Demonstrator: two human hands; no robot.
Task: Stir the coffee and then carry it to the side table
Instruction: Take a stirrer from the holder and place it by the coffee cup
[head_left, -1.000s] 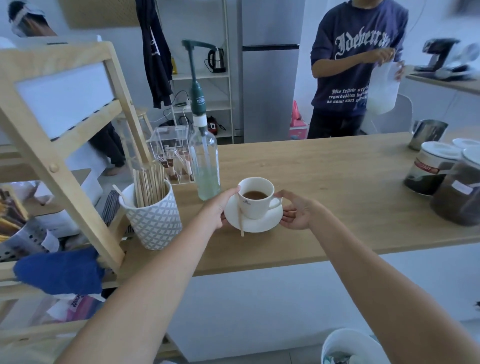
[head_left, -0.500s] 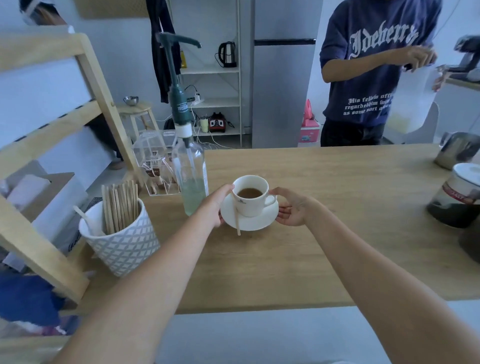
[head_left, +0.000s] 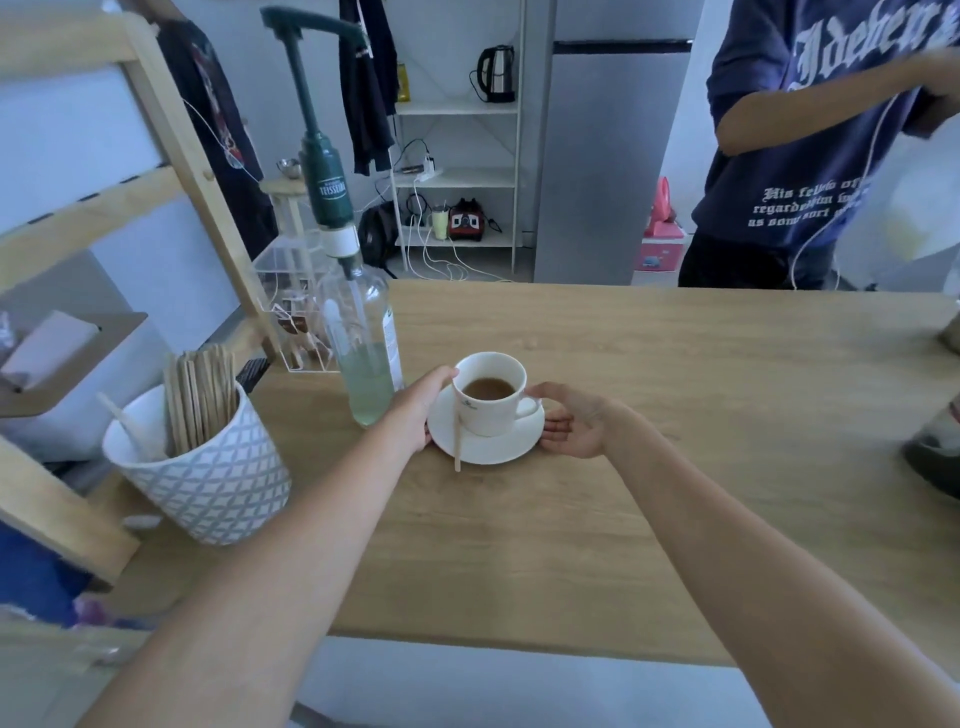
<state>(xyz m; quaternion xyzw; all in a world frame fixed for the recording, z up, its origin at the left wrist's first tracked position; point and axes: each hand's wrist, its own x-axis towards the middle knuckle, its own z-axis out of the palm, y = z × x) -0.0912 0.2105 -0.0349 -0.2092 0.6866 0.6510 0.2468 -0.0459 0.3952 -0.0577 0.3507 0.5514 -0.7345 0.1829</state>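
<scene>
A white cup (head_left: 491, 410) of brown coffee stands on a white saucer (head_left: 488, 450) on the wooden counter (head_left: 649, 415). A wooden stir stick (head_left: 457, 441) lies across the saucer's left front, its end over the rim. My left hand (head_left: 421, 410) grips the saucer's left edge, thumb near the cup's rim. My right hand (head_left: 571, 421) holds the saucer's right edge, fingers under the rim beside the cup's handle. Whether the saucer is off the counter I cannot tell.
A syrup bottle with a green pump (head_left: 363, 353) stands just left of my left hand. A patterned pot of wooden sticks (head_left: 208, 467) sits at front left beside a wooden rack (head_left: 171, 156). A person in a dark blue shirt (head_left: 810, 156) stands behind the counter. Dark jars (head_left: 940, 452) are at the right edge.
My view has shifted closer and to the left. Both hands stay on the saucer's edges. The person behind the counter has moved right in view.
</scene>
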